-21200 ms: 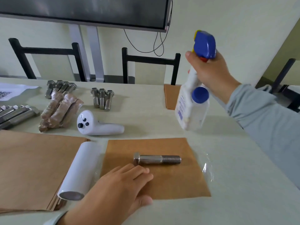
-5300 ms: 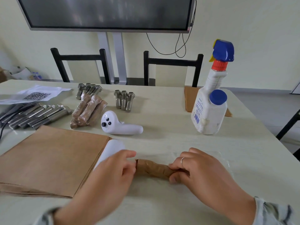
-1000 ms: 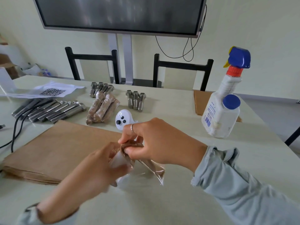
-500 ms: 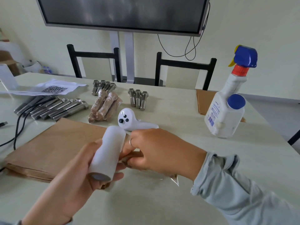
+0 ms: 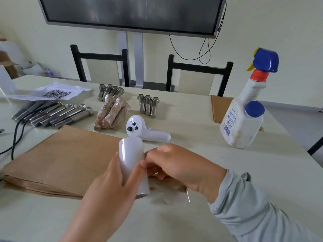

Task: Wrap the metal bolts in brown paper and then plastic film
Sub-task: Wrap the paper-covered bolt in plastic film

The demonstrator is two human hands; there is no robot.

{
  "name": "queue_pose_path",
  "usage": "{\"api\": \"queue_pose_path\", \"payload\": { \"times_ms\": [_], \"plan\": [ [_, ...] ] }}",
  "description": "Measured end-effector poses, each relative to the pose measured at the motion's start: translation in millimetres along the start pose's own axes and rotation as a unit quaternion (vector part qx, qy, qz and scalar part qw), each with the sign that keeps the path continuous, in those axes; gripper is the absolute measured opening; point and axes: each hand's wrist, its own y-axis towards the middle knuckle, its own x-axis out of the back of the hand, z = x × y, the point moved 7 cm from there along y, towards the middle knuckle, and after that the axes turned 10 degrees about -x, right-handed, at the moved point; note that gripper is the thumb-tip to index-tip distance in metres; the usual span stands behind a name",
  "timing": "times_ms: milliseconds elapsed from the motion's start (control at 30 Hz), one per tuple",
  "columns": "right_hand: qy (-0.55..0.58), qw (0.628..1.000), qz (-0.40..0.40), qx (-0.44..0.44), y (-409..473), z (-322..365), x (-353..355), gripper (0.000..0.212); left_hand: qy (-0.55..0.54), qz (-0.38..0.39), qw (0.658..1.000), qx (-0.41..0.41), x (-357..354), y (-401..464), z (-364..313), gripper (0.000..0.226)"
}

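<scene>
My left hand (image 5: pixel 111 186) is wrapped around the roll of plastic film (image 5: pixel 133 165), thumb across its front and fingers behind, holding it tilted above the table (image 5: pixel 244 172) with its far end pointing away from me. My right hand (image 5: pixel 178 168) sits just to the right of the roll, fingers curled in toward it and pinching something at the roll's edge; my own knuckles hide what exactly is between the fingertips, so I cannot tell whether it is film alone or the parcel as well. Below that hand, a brown paper-wrapped bolt (image 5: pixel 167 186) lies on the table with loose clear film (image 5: pixel 176 196) crinkled around and in front of it. To my left lies a stack of brown paper sheets (image 5: pixel 57 158), its near edge showing many layers. Beyond it, three finished wrapped bolts (image 5: pixel 111 113) lie side by side, touching. Behind them is a small group of bare short bolts (image 5: pixel 110 90), and another group of three bolts (image 5: pixel 148 105) lies to the right. A row of long bolts (image 5: pixel 56 114) lies on the far left, with a black cable (image 5: pixel 15 137) running beside them and a printed sheet (image 5: pixel 50 93) past them. A white controller (image 5: pixel 145 131) rests just beyond the roll, and a spray bottle (image 5: pixel 244 109) stands upright on the right, in front of another brown sheet (image 5: pixel 218 107).
</scene>
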Motion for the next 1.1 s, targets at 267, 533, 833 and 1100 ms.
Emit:
{"api": "queue_pose_path", "payload": {
  "times_ms": [267,533,833,1100],
  "plan": [
    [0.047,0.999,-0.01,-0.019,-0.6,-0.1,-2.5,0.041,-0.197,0.058,0.979,-0.011,-10.3,-2.6,13.4,0.053],
    [0.064,0.994,-0.089,0.019,-22.2,-3.3,28.7,0.04,0.075,0.046,0.984,-0.155,-15.2,-4.3,-2.2,0.035],
    [-0.038,0.974,-0.221,0.0,-29.1,-19.9,54.2,0.068,0.28,0.007,0.925,-0.256,-35.3,-11.3,-24.4,0.071],
    [-0.292,0.87,-0.397,-0.027,-48.9,-37.7,79.9,0.067,0.372,-0.02,0.86,-0.348,-50.9,-13.9,-27.7,0.068]
  ]
}}
